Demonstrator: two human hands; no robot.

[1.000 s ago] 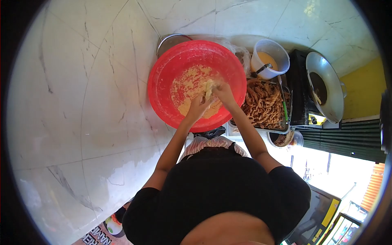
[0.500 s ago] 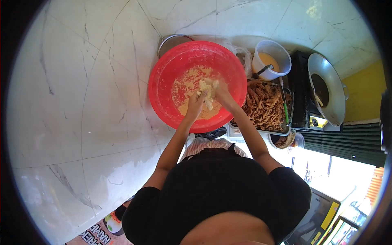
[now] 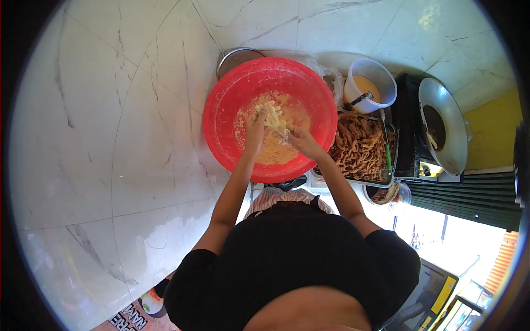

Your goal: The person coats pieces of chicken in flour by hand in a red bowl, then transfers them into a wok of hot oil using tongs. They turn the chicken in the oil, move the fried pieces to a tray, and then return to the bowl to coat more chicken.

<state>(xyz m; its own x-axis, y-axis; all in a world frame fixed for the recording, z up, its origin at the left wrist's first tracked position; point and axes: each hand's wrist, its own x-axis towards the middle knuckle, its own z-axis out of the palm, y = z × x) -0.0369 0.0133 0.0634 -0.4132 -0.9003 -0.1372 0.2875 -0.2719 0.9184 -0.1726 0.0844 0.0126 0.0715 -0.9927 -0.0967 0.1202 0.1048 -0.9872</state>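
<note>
A pale, flour-coated piece (image 3: pixel 274 120) is stretched slantwise between my two hands, above a big red basin (image 3: pixel 218 124). My left hand (image 3: pixel 255 127) has its fingers closed on the upper left end of the piece. At its lower right end, my right hand (image 3: pixel 302 141) pinches it between the fingers. Under the hands, loose yellowish flour (image 3: pixel 276 154) covers the bottom of the basin, and a dusting of it clings to the inner walls.
Right of the basin sits a metal tray heaped with brown fried strips (image 3: pixel 359 146), green-handled tongs (image 3: pixel 388 154) along its edge. Behind it stands a white bucket (image 3: pixel 388 91) of yellowish liquid. Further right, a wok (image 3: pixel 455 127) with dark oil rests on a black stove (image 3: pixel 407 127).
My left hand has moved up and left, my right hand down. The coated piece, bunched and hanging before, is now drawn out between them.
</note>
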